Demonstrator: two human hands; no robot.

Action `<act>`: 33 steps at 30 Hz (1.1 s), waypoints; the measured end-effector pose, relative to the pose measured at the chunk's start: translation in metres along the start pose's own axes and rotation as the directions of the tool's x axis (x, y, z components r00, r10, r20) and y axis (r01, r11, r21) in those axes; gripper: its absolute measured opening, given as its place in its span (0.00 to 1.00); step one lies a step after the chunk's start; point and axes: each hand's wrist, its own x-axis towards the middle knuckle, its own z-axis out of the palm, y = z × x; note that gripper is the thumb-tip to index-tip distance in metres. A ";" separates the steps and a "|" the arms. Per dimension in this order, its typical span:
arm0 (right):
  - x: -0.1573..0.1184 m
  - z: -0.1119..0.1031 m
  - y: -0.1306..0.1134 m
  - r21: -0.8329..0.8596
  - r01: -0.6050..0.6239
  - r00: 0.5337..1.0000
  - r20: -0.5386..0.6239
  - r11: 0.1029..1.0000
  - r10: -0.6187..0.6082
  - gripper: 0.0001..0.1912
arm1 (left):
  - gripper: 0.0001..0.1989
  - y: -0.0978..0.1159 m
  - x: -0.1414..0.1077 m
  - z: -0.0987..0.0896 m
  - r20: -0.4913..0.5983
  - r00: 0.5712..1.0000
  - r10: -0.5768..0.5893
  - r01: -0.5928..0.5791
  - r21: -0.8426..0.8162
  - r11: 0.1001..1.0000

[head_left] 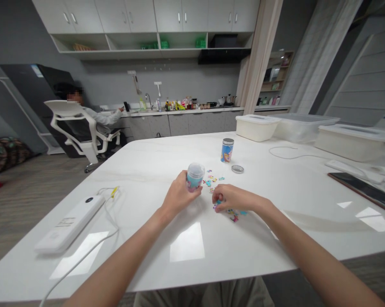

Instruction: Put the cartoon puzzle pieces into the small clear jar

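My left hand [177, 190] is wrapped around a small see-through canister [195, 174] with a blue and pink picture on its side, tilted a little above the table. Over the tabletop my right hand [227, 198] has its fingers curled and pinched on small colourful puzzle pieces, partly hidden by the fingers. More loose puzzle pieces [208, 183] lie scattered behind and beneath it. A blue printed can [227, 150] with a grey top stands upright farther back. Beside that can, a round silver lid [237, 169] lies flat.
A white power bank [71, 224] with a cable is at the left. To the right lies a dark phone [365, 191]. Lidded white boxes [257, 128] and a clear plastic bin [303, 127] line the back right. A person [99, 119] sits on a white chair beyond the table [147, 151].
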 end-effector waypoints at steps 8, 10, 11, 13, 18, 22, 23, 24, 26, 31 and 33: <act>0.000 -0.004 0.001 0.085 -0.031 0.996 0.091 0.996 0.024 0.11 | 0.13 0.001 -0.002 0.002 0.045 0.999 0.021 -0.022 0.021 1.000; 0.000 -0.005 -0.001 0.079 -0.022 0.994 0.109 0.997 0.014 0.08 | 0.13 0.000 -0.002 0.002 0.051 0.998 0.024 -0.026 0.029 0.999; -0.001 -0.006 -0.002 0.081 -0.020 0.993 0.115 0.997 0.010 0.07 | 0.13 0.000 -0.002 0.002 0.054 0.998 0.024 -0.026 0.034 0.999; -0.001 -0.007 -0.004 0.093 -0.013 0.993 0.118 0.996 0.002 0.07 | 0.13 -0.001 -0.001 0.002 0.061 0.998 0.023 -0.025 0.035 0.999; -0.001 -0.006 -0.004 0.113 0.035 0.991 0.127 0.993 -0.049 0.07 | 0.13 -0.001 -0.001 0.002 0.069 0.997 0.020 -0.022 0.031 0.999; -0.001 -0.005 -0.001 0.066 0.081 0.988 0.128 0.995 -0.089 0.10 | 0.13 -0.002 -0.001 0.002 0.079 0.997 0.015 -0.019 0.040 0.999; -0.001 -0.004 -0.001 0.054 0.076 0.988 0.128 0.996 -0.083 0.10 | 0.13 -0.002 -0.001 0.002 0.081 0.997 0.012 -0.016 0.041 0.999; -0.001 -0.004 0.000 0.048 0.067 0.989 0.131 0.997 -0.073 0.09 | 0.13 -0.002 -0.001 0.002 0.083 0.996 0.010 -0.014 0.041 0.999; -0.002 -0.004 0.000 0.052 0.051 0.988 0.142 0.997 -0.058 0.08 | 0.13 -0.001 -0.001 0.002 0.088 0.996 0.010 -0.013 0.039 0.999; -0.006 -0.009 -0.006 0.139 0.064 0.985 0.148 0.988 -0.084 0.04 | 0.13 -0.001 -0.002 0.000 0.101 0.995 0.018 -0.021 0.035 0.999; -0.008 -0.013 -0.012 0.215 0.086 0.984 0.131 0.973 -0.116 0.03 | 0.13 0.000 -0.002 0.000 0.103 0.994 0.026 -0.030 0.038 0.999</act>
